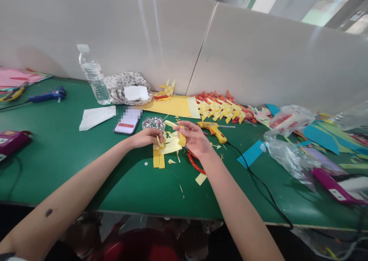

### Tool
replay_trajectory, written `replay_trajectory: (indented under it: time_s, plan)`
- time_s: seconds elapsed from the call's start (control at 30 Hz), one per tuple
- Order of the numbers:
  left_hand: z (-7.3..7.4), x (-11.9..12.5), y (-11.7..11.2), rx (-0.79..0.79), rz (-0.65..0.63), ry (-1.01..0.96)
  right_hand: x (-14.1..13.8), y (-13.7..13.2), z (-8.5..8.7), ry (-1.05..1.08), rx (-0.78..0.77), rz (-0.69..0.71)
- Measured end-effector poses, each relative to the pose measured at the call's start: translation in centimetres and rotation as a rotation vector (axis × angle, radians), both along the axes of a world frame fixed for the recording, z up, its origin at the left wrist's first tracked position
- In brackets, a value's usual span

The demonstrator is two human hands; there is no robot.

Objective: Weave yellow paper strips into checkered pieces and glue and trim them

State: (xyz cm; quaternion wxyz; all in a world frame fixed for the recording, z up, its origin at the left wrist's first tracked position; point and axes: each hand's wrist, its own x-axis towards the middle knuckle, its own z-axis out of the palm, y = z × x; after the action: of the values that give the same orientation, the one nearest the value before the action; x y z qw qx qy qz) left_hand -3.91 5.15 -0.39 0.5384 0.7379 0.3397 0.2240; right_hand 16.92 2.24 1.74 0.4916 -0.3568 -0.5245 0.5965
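On the green table, several dark and pale yellow strips (169,147) lie partly crossed over one another. My left hand (148,137) is at their left end, its thumb and fingers closed on the end of one strip. Opposite it, my right hand (195,136) holds a short folded yellow strip (182,139) between thumb and fingers. Under my right wrist are scissors with red handles (194,162), partly hidden. A dish of small shiny googly eyes (153,123) stands just behind my left hand. Small yellow scraps (171,161) lie around the strips.
A yellow glue gun (214,130) with a black cord lies right of my hands. Behind are a phone (127,123), a water bottle (94,76) and rows of yellow woven paper fish (221,109). Plastic bags (290,157) and a purple power strip (330,186) are at right.
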Motion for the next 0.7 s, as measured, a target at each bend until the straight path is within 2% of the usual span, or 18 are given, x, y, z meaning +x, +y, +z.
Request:
replay_trajectory:
  time_s: [0.13, 0.27, 0.33, 0.43, 0.5, 0.53, 0.6, 0.7]
  plan:
    - [0.0, 0.0, 0.0, 0.011, 0.002, -0.01, 0.0, -0.4, 0.3, 0.07, 0.035, 0.032]
    - [-0.3, 0.0, 0.2, 0.02, 0.004, 0.023, -0.3, -0.2, 0.6, 0.132, 0.022, -0.084]
    - [-0.4, -0.1, 0.3, 0.019, 0.01, 0.032, -0.2, 0.2, 0.6, 0.226, 0.018, -0.243]
    - [-0.7, -0.1, 0.2, -0.062, 0.02, -0.029, 0.5, 0.9, 0.6, 0.34, 0.058, -0.584]
    - [-0.9, 0.0, 0.2, -0.108, 0.029, -0.067, 1.0, 1.2, 0.7, 0.342, 0.088, -0.772]
    - [-1.0, 0.0, 0.2, -0.1, 0.035, -0.068, 1.2, 1.3, 0.7, 0.323, 0.092, -0.823]
    - [-1.2, 0.0, 0.2, -0.027, 0.047, -0.043, 1.2, 1.3, 0.8, 0.247, 0.093, -0.828]
    - [-1.2, 0.0, 0.2, 0.074, 0.061, -0.021, 0.7, 0.9, 0.7, 0.024, 0.102, -0.71]
